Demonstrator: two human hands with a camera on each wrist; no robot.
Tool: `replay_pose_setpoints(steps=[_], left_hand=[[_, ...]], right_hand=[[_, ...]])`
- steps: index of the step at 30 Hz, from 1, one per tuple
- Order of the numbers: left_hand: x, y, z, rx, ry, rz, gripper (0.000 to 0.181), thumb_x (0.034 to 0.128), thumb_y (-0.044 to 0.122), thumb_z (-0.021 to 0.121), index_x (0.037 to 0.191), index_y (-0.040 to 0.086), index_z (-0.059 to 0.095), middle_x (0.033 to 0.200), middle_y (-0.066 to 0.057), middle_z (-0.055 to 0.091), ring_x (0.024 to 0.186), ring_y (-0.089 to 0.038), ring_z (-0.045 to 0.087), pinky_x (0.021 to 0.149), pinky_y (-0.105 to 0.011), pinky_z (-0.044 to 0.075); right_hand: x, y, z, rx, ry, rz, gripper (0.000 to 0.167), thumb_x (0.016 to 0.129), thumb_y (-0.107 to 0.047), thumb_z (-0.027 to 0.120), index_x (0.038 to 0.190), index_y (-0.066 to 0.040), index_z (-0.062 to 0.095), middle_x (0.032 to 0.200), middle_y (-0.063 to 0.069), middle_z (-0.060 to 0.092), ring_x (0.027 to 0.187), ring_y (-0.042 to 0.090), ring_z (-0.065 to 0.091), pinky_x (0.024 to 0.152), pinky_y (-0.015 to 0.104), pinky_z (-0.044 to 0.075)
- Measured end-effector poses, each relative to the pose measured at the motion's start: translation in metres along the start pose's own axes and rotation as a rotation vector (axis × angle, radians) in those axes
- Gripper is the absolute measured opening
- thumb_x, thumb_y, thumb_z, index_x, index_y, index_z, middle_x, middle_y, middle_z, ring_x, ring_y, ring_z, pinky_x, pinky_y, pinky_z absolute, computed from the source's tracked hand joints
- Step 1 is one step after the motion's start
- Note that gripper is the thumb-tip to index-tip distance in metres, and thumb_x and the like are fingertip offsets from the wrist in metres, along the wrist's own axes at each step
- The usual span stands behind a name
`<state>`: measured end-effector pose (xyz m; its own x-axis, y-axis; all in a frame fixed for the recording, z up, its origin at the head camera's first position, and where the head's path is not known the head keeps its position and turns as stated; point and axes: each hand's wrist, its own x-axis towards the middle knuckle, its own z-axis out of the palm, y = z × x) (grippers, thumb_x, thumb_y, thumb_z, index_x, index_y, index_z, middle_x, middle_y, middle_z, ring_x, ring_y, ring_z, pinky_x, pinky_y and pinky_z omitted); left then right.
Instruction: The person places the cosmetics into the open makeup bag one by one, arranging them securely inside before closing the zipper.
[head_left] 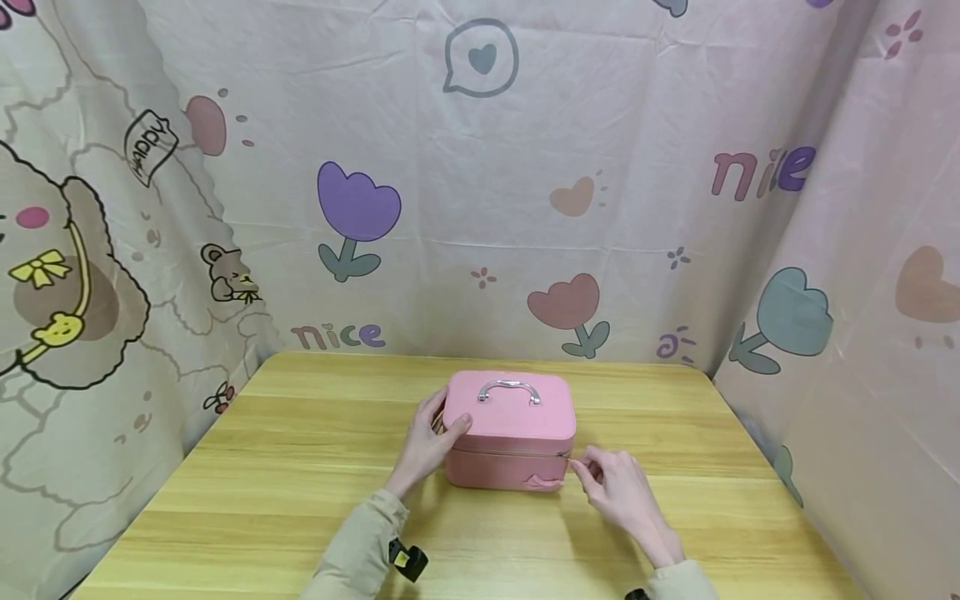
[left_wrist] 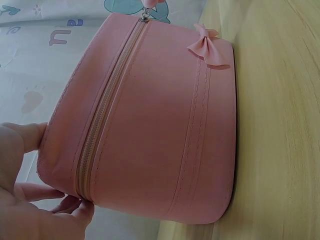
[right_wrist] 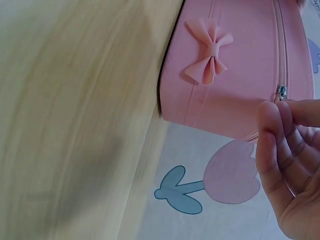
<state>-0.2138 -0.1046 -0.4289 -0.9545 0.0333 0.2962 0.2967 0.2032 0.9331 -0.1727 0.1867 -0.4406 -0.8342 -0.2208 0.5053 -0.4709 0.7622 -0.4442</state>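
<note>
A pink vanity case [head_left: 501, 427] with a silver handle [head_left: 510, 384] on its lid stands upright on the wooden table. My left hand [head_left: 422, 450] grips its left side, thumb on top of the lid and fingers against the side. At the right front corner my right hand [head_left: 621, 492] pinches the zipper pull between thumb and forefinger; the fingertips hide most of it. In the right wrist view the metal zipper slider [right_wrist: 282, 92] shows just beyond those fingertips. The zipper teeth [left_wrist: 102, 112] run along the front, closed in the left wrist view.
A pink bow [right_wrist: 212, 50] decorates the lower front of the case. The wood-grain table [head_left: 300, 467] extends around it. Behind and at both sides hangs a printed cloth [head_left: 465, 167] with flowers and cartoon figures.
</note>
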Motion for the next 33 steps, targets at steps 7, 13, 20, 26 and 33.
replay_pose_setpoints(steps=[7,13,20,26,33], left_hand=[[0.000,0.000,0.001,-0.009,-0.004,-0.004,0.067,0.0944,0.009,0.068,0.148,-0.014,0.034,0.152,-0.034,0.035,0.145,-0.049,0.035,0.122,-0.052,0.029],[0.000,0.000,0.000,-0.030,-0.008,-0.025,0.068,0.0947,0.008,0.067,0.149,-0.013,0.033,0.153,-0.033,0.033,0.146,-0.049,0.032,0.123,-0.052,0.027],[0.002,-0.001,-0.001,-0.068,-0.010,-0.038,0.069,0.0940,0.007,0.068,0.149,-0.013,0.031,0.156,-0.035,0.032,0.146,-0.050,0.032,0.124,-0.054,0.025],[0.004,-0.004,-0.004,-0.076,-0.019,-0.032,0.065,0.0949,0.006,0.066,0.147,-0.014,0.034,0.155,-0.036,0.034,0.146,-0.049,0.032,0.124,-0.054,0.025],[0.009,-0.007,-0.007,-0.095,-0.034,-0.059,0.061,0.0959,0.008,0.066,0.147,-0.010,0.038,0.154,-0.032,0.039,0.147,-0.045,0.035,0.124,-0.051,0.027]], right_hand=[[-0.001,0.005,0.001,-0.010,0.017,-0.027,0.032,0.085,-0.007,0.076,0.065,-0.022,0.056,0.051,-0.019,0.047,0.049,-0.010,0.034,0.047,0.014,0.031],[-0.001,0.007,0.000,0.029,-0.014,-0.036,0.032,0.087,-0.009,0.074,0.065,-0.022,0.055,0.052,-0.019,0.046,0.049,-0.010,0.034,0.046,0.015,0.032],[0.001,0.012,0.002,0.086,-0.060,-0.074,0.019,0.090,-0.009,0.072,0.074,-0.018,0.065,0.070,-0.012,0.064,0.067,0.000,0.062,0.063,0.026,0.059],[0.001,0.012,0.004,0.099,-0.035,-0.147,0.014,0.089,-0.008,0.073,0.080,-0.018,0.070,0.084,-0.008,0.071,0.077,0.007,0.068,0.070,0.034,0.062],[0.001,0.011,0.010,0.109,0.017,-0.298,0.009,0.085,-0.004,0.075,0.085,-0.013,0.073,0.083,-0.007,0.072,0.077,0.002,0.064,0.067,0.029,0.057]])
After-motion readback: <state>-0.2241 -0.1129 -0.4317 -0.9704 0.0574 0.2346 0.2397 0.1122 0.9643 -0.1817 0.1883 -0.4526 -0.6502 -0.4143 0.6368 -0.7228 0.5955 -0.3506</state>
